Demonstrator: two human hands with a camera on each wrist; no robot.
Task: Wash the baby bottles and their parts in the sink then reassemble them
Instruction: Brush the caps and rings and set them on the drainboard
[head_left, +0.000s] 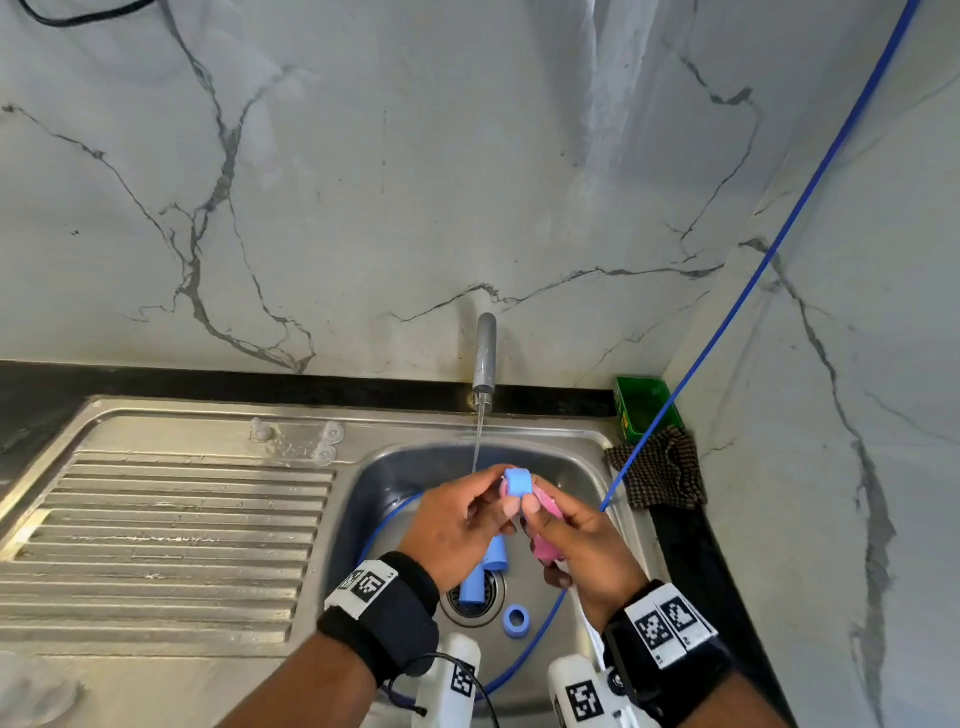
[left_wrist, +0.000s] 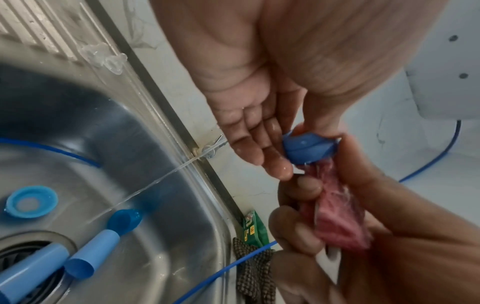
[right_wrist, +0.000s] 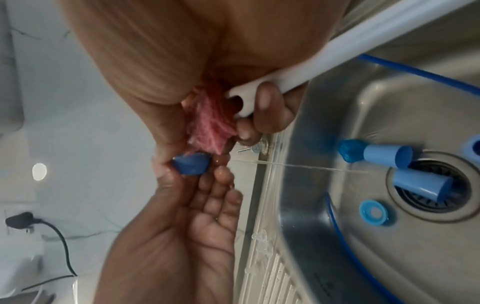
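Currently over sink (head_left: 582, 467) middle: left hand (head_left: 457, 525) pinched blue ring (head_left: 518, 483) at fingertips, right hand (head_left: 587, 551) gripped pink sponge brush (head_left: 545, 540) against it. Second ring (head_left: 516, 618), blue tubes (head_left: 474, 587) near drain.

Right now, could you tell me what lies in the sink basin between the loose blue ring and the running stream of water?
Two blue bottle tubes lie there, over the drain, between the blue ring and the stream; the left wrist view shows it best.

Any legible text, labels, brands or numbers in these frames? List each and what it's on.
None can be read outright.
Green soap packet by the sink corner: red logo and yellow print, too blurred to read.
Black-and-white square marker tags on the wrist bands: coded patterns, no words.
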